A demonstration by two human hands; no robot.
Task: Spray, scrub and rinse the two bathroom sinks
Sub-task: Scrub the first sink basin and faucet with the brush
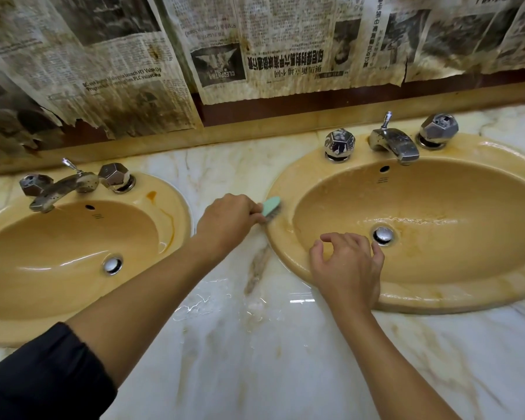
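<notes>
Brush (272,207) gripped in my left hand (229,221), bristles down on the left rim of the right sink (285,262). My right hand (347,265) hovers over that sink's near rim, fingers loosely curled, holding nothing. Looks like the scrub step: this bowl is wet and streaked. Left sink (176,201) has an orange stain by its tap (59,189), probably next. Next move: work round the rim. Marble counter (255,344) is wet between the sinks; stained newspaper (109,71) covers the wall.

Glossy white marble countertop (255,359), brown-veined, wet in patches. Stained, torn newspaper sheets (255,50) covering rear wall above beige stone upstand (255,128). Overhead light reflected.
</notes>
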